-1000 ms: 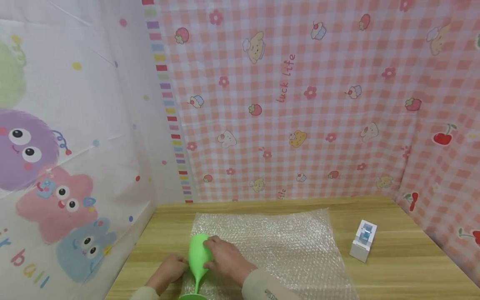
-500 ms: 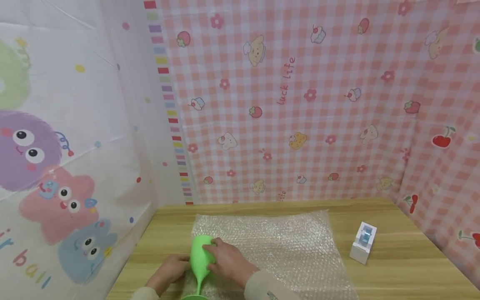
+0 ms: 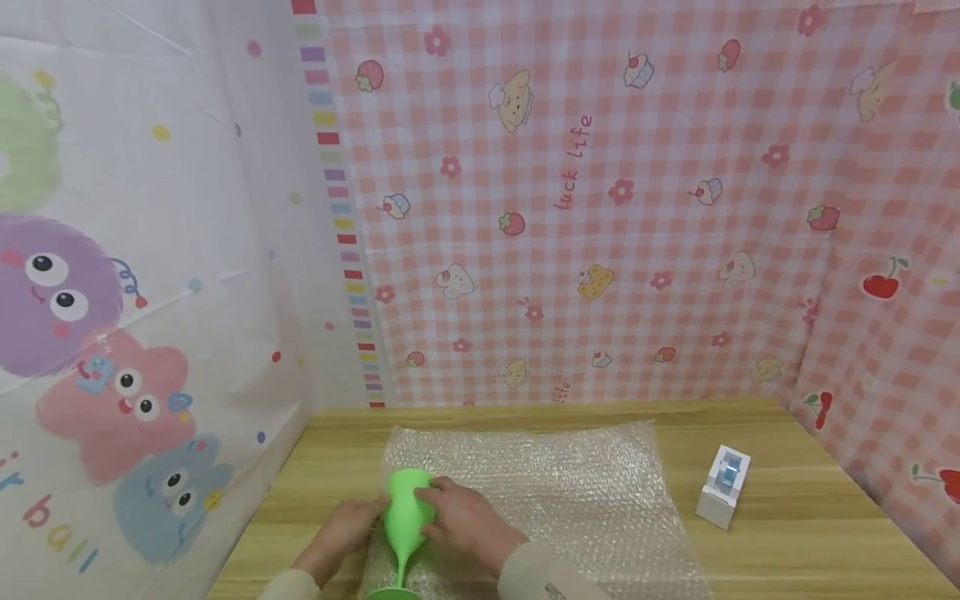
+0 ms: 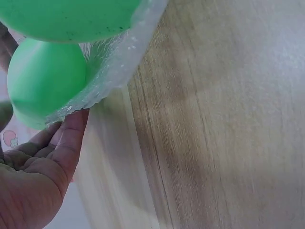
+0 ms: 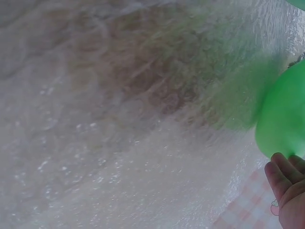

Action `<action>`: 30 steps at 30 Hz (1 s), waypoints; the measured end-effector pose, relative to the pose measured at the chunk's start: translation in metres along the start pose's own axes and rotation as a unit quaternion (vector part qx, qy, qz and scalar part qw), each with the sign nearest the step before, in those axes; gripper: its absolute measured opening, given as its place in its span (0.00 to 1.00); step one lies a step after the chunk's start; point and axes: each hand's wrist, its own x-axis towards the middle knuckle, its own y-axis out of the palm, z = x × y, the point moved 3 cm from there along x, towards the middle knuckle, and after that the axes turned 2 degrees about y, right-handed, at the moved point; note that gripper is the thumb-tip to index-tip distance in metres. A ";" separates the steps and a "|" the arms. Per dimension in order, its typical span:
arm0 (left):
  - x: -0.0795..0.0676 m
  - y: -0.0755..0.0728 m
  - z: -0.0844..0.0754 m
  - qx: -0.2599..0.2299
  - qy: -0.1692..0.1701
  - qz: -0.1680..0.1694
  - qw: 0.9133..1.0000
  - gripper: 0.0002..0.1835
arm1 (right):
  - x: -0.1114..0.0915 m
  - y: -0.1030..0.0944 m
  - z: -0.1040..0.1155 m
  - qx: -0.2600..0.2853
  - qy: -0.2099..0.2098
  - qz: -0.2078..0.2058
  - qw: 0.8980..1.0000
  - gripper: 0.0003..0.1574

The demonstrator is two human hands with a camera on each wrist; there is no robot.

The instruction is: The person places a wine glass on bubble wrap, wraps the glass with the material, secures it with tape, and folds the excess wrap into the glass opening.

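Note:
A bright green plastic goblet [image 3: 408,508] lies on its side near the left edge of a sheet of bubble wrap [image 3: 570,500], its round base [image 4: 71,19] towards me. My right hand [image 3: 468,521] holds the bowl from the right, thumb and fingers spread along it; in the right wrist view its fingertips [image 5: 276,160] rest on the green bowl. At the goblet's left side, my left hand [image 3: 341,533] holds the wrap's raised left edge [image 4: 95,90] up against the bowl. Its fingers [image 4: 71,133] lie beneath that edge in the left wrist view.
A white tape dispenser [image 3: 723,487] with a blue roll stands to the right of the wrap on the wooden table [image 3: 810,533]. A checked pink cloth [image 3: 600,208] hangs behind, and a white cartoon-printed cloth [image 3: 187,292] hangs on the left.
The goblet has shifted slightly to the right with my right hand on it. My left hand has moved up and right, its fingertips now at the goblet's bowl.

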 end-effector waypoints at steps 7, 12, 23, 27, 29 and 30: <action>0.000 0.003 -0.002 -0.005 0.011 0.006 1.000 0.26 | -0.002 0.002 -0.004 -0.012 -0.008 -0.002 1.000 0.35; -0.002 0.006 -0.011 -0.010 0.022 0.002 1.000 0.28 | -0.003 0.000 -0.006 -0.012 -0.011 -0.005 1.000 0.33; -0.003 0.010 -0.026 0.027 0.050 -0.012 0.998 0.23 | -0.003 -0.005 -0.006 0.018 0.006 -0.011 1.000 0.32; -0.003 0.012 -0.030 0.054 0.063 -0.014 0.996 0.24 | -0.005 -0.003 -0.006 0.028 0.015 -0.017 0.999 0.35; -0.003 0.012 -0.033 0.063 0.067 -0.015 0.996 0.24 | -0.006 -0.002 -0.005 0.024 0.021 -0.017 0.999 0.37; -0.003 0.012 -0.034 0.068 0.069 -0.015 0.995 0.24 | -0.007 -0.002 -0.005 0.022 0.022 -0.017 0.999 0.38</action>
